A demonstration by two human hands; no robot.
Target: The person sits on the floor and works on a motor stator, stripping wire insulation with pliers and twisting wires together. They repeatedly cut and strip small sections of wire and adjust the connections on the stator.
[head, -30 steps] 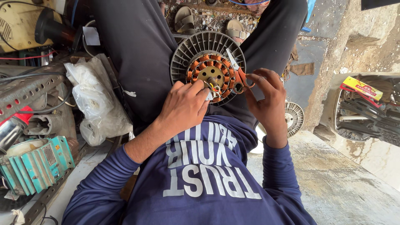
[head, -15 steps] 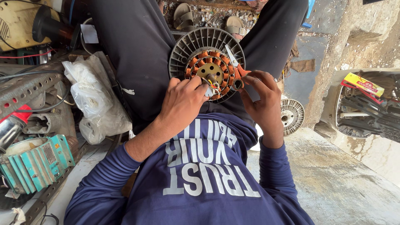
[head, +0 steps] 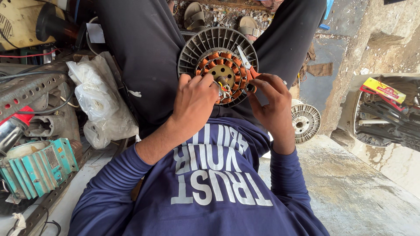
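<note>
Head view: nearest me, the left hand (head: pixel 194 102) is curled, fingers pinching the thin wires (head: pixel 225 88) at the hub of the fan motor (head: pixel 217 65) resting on the lap. The right hand (head: pixel 271 100) grips orange-handled scissors (head: pixel 246 65), blades lying over the copper coils and pointing up and away, long axis slightly tilted. I judge a slip could nick the winding or a fingertip.

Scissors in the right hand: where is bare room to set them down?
Bare concrete slab right of the right hand, between the small ribbed disc and the sleeve. Left is crowded: plastic bags, teal motor, metal parts. The stator fills the lap.
</note>
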